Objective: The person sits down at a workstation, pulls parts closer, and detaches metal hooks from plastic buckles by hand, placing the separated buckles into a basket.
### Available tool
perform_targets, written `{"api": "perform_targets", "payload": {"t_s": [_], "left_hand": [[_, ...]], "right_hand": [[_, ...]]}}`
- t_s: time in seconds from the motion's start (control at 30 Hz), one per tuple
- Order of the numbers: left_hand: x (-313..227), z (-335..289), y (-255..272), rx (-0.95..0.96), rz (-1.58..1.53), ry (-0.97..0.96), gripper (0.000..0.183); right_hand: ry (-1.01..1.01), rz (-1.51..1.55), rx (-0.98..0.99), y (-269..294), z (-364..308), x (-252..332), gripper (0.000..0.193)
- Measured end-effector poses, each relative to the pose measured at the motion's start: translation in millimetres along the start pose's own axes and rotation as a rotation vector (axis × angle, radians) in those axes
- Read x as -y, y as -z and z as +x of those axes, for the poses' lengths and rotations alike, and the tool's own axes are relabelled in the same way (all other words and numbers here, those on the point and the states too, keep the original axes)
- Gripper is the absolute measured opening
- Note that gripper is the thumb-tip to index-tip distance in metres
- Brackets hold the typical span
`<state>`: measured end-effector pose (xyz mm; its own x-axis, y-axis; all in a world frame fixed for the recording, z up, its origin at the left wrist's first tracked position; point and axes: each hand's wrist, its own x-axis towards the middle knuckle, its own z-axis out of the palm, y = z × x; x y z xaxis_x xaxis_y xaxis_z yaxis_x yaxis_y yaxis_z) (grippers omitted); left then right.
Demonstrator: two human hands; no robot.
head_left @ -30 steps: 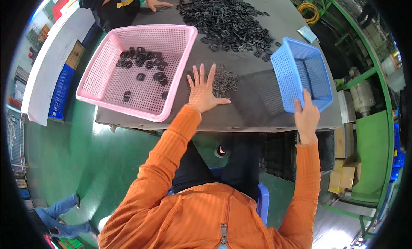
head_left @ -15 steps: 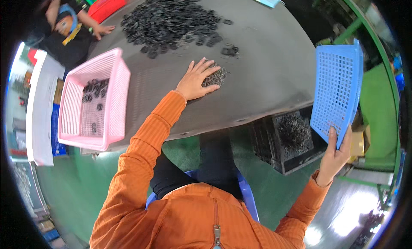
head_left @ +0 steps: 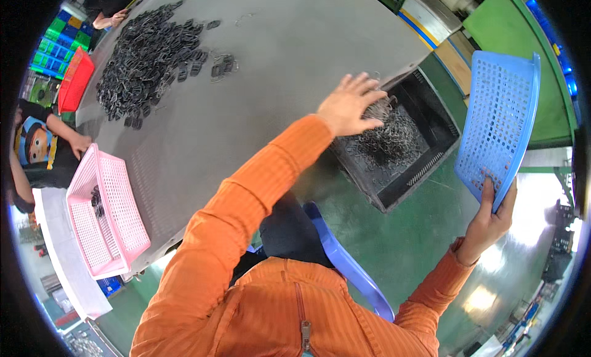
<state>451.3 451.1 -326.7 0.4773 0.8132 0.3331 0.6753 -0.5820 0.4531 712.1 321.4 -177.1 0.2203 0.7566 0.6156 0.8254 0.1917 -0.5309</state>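
Left hand, fingers spread, sweeps my black clips off the desk edge into the black crate; right hand grips the blue basket; a big pile remains.

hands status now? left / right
Left hand: open, fingers spread, sweeping black parts at table edge over black crate.
Right hand: closed on blue basket.

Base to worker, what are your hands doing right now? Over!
Left hand open, at table edge over black crate of small dark parts. Right hand gripping blue basket, held tilted. Nothing between them.
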Motion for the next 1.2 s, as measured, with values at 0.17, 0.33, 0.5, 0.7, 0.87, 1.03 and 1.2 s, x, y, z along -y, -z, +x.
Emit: {"api": "perform_targets", "payload": {"t_s": [0.17,0.33,0.5,0.7,0.87,1.03,1.2], "left_hand": [[-40,12,-4,0.027,-0.264,-0.019,0.064],[-70,-29,53,-0.029,-1.147,0.247,0.072],[-156,-105,103,-0.444,-1.284,0.261,0.08],[-161,-271,139,-0.741,-0.868,0.784,0.059],[-221,-406,159,-0.748,-1.045,0.916,0.064],[-228,-474,111,-0.769,-1.125,1.202,0.049],[-176,-494,78,-0.857,-0.776,1.286,0.041]], "right_hand": [[-0.068,0.009,-0.027,22,-8,2,0.034],[0.203,-0.131,0.007,7,-32,10,0.034],[0.578,-0.013,0.271,-42,-100,96,0.033],[0.771,0.488,0.728,-9,-155,167,0.051],[0.666,0.263,0.534,-2,-160,142,0.063],[0.445,0.416,1.031,-46,-211,100,0.07],[0.491,0.324,1.035,-102,-220,114,0.061]]}}
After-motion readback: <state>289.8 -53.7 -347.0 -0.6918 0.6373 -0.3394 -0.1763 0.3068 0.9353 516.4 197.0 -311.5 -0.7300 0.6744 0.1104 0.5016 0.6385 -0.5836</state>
